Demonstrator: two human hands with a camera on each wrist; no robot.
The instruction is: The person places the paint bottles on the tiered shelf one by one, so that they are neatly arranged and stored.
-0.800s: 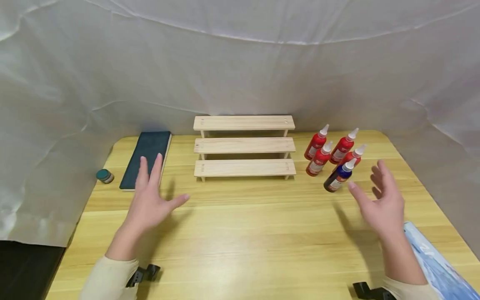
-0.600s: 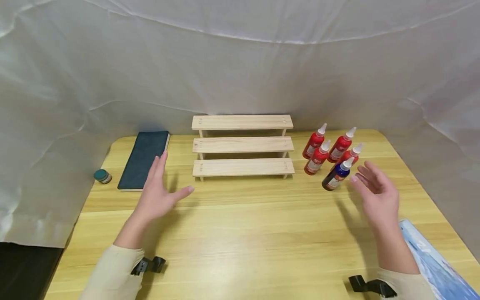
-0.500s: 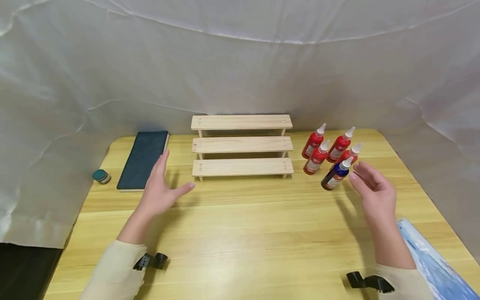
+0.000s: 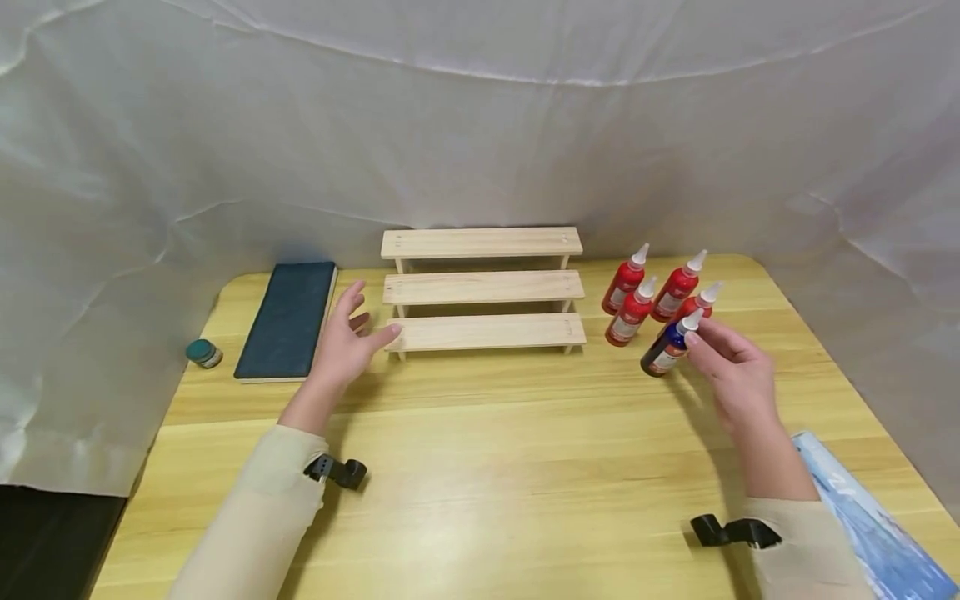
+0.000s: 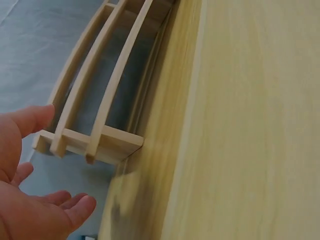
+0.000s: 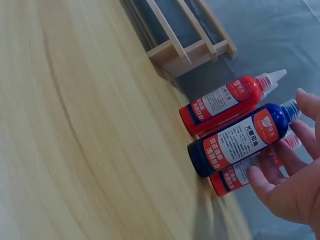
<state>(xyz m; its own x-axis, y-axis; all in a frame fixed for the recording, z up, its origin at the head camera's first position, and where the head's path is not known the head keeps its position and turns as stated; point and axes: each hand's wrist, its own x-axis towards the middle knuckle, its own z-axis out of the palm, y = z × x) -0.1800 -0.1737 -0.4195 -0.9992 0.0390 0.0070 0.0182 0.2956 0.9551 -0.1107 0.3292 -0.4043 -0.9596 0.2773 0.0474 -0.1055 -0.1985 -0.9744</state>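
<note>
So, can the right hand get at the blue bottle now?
Likely yes: the right hand is at the blue bottle, nothing lies between them, and the red bottles stand farther back.

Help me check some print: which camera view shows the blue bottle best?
The right wrist view: the blue bottle is large there, its label turned toward the camera. The head view shows it smaller, next to the red bottles, its print unreadable. The left wrist view does not show it.
</note>
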